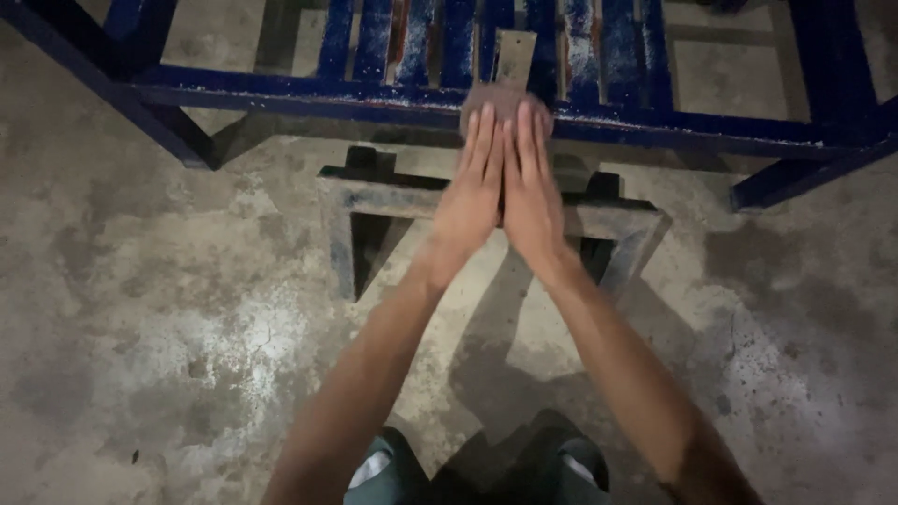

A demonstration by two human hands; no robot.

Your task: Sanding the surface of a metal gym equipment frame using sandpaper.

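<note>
Left hand: the left hand (470,196) is lying flat, palm down, its fingers (482,140) straight and pressed together, reaching far from the body.
Right hand: the right hand (531,201) is lying just beside it, the two touching along their inner edges, its fingers (529,136) also straight and closed up.
Lump: a brownish round lump (498,97) is showing just beyond and under the fingertips of both hands; whether they are pressing it, I cannot tell.
Frame: the lump is sitting at the near rail of a blue metal frame (281,93).
Stand: a grey metal stand (348,201) is sitting under the hands.
Floor: a stained concrete floor (140,327) is lying all around.
</note>
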